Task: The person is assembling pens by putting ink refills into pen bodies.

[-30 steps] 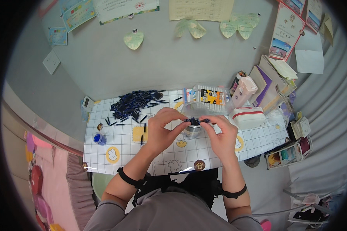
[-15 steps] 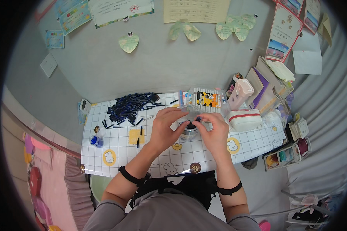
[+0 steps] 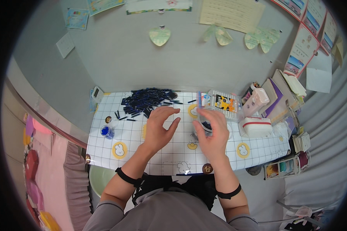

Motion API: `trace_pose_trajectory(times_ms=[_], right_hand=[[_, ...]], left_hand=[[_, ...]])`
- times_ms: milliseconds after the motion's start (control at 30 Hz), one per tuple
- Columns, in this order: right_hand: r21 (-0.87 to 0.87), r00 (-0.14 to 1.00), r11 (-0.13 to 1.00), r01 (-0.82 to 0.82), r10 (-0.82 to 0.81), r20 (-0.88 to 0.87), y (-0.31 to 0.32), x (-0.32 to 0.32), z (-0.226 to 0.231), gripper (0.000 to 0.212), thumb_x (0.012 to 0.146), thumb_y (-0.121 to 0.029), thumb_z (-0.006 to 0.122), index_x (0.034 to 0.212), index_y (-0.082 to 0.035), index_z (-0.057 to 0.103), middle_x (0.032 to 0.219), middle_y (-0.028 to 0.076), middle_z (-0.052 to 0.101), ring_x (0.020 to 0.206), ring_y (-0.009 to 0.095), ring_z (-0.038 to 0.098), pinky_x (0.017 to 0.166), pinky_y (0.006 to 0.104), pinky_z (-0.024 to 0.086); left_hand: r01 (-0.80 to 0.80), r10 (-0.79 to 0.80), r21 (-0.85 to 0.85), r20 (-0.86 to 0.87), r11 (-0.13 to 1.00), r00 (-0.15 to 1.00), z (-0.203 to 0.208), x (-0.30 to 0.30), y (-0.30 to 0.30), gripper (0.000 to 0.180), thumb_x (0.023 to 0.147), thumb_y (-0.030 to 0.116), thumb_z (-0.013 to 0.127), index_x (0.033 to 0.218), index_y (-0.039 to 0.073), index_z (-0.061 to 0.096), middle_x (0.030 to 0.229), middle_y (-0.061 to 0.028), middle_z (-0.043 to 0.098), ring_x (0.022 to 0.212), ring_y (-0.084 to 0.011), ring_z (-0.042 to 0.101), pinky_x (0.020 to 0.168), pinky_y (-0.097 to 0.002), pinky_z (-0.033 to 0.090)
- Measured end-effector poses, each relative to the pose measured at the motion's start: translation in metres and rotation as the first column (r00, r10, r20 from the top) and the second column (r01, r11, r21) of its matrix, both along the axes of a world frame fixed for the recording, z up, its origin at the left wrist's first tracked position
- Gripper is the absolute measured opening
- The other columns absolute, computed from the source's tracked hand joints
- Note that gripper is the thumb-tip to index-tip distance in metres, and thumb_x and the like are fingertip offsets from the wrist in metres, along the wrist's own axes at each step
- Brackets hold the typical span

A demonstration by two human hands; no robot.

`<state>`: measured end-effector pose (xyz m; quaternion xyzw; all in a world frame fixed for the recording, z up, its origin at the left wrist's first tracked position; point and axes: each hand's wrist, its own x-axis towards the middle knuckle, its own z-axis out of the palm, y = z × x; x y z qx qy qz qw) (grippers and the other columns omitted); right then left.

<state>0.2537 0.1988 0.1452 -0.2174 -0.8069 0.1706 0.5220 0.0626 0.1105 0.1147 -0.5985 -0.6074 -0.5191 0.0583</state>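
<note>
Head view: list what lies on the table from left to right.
Small blue-capped bottle → pile of dark blue sticks → left hand → right hand → white box with red band.

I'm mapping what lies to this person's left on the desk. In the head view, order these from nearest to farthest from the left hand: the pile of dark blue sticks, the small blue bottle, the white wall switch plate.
1. Pile of dark blue sticks: just beyond the left hand.
2. Small blue bottle: on its left, near the table edge.
3. White wall switch plate: high on the wall, far left.

White grid-patterned tablecloth (image 3: 142, 148), dark-blue sticks (image 3: 146, 100)
</note>
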Motion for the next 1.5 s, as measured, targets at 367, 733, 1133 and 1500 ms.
trace_pose_trajectory(times_ms=[367, 733, 1133, 1500], right_hand=[[-0.272, 0.878, 0.929, -0.251, 0.337, 0.341, -0.030, -0.124, -0.060, 0.060, 0.106, -0.033, 0.074, 0.149, 0.004, 0.055, 0.159, 0.034, 0.048, 0.145, 0.053, 0.049, 0.119, 0.0536, 0.045], [-0.089, 0.752, 0.995, 0.049, 0.022, 0.659, 0.031, -0.215, -0.121, 0.086, 0.101, -0.063, 0.070, 0.168, -0.013, 0.047, 0.173, 0.039, 0.025, 0.154, 0.068, 0.029, 0.124, 0.0734, 0.029], [-0.007, 0.667, 0.992, -0.126, 0.090, 0.739, 0.026, -0.217, -0.145, 0.066, 0.103, -0.047, 0.072, 0.162, -0.023, 0.055, 0.173, 0.019, 0.037, 0.155, 0.055, 0.035, 0.130, 0.0707, 0.024], [-0.035, 0.645, 0.957, -0.288, 0.221, 0.732, 0.014, -0.173, -0.145, 0.062, 0.104, -0.027, 0.071, 0.161, -0.010, 0.053, 0.174, 0.021, 0.036, 0.156, 0.051, 0.036, 0.131, 0.0604, 0.029]], left_hand=[[-0.294, 0.287, -0.223, -0.063, 0.929, 0.956, -0.071, -0.104, -0.050, 0.067, 0.099, 0.024, 0.080, 0.154, -0.004, 0.052, 0.154, -0.0312, 0.052, 0.142, -0.0513, 0.050, 0.120, -0.0588, 0.042], [-0.566, 0.454, -0.564, -0.342, 0.601, 0.823, -0.104, -0.125, -0.040, 0.083, 0.107, 0.056, 0.062, 0.170, 0.006, 0.040, 0.174, -0.0366, 0.027, 0.160, -0.0618, 0.025, 0.123, -0.0814, 0.019], [-0.339, 0.215, -0.638, -0.267, 0.691, 0.939, -0.108, -0.126, -0.042, 0.081, 0.101, 0.036, 0.072, 0.160, -0.011, 0.043, 0.166, -0.0417, 0.036, 0.157, -0.0626, 0.029, 0.132, -0.0633, 0.024], [-0.168, 0.134, -0.570, -0.101, 0.804, 0.986, -0.112, -0.111, -0.045, 0.080, 0.102, 0.016, 0.069, 0.163, -0.016, 0.028, 0.164, -0.0472, 0.030, 0.156, -0.0619, 0.031, 0.132, -0.0574, 0.031]])
